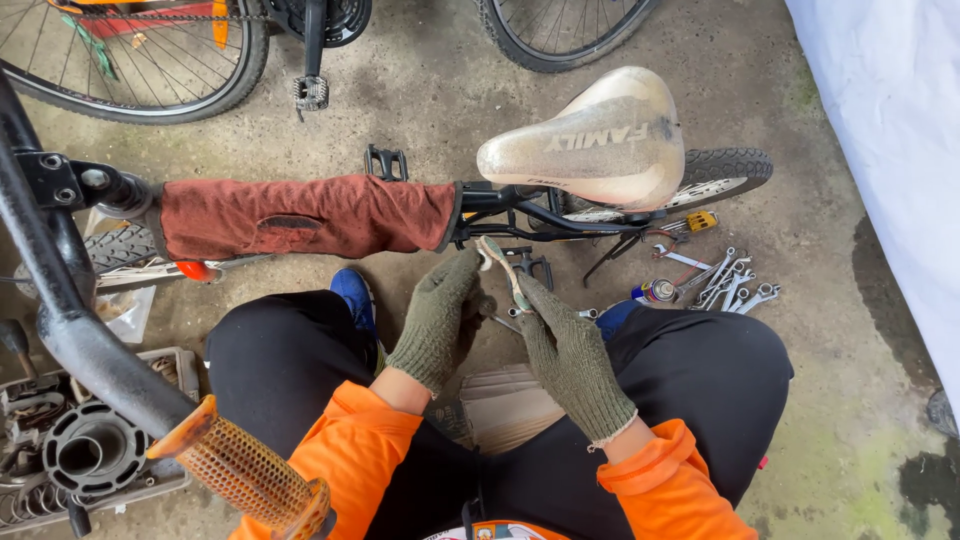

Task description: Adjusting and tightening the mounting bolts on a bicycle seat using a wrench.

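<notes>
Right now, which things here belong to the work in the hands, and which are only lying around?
In use: left hand and right hand, both gloved, on a thin tool near the small bicycle frame.

Lying about: wrenches, spray can, parts tray, orange grip.

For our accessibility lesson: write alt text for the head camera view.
Two gloved hands, left hand and right hand, hold a worn spanner together beside a small bicycle's frame. The bicycle has a pale saddle and a red cloth around its bar; more spanners lie on the concrete floor.
</notes>
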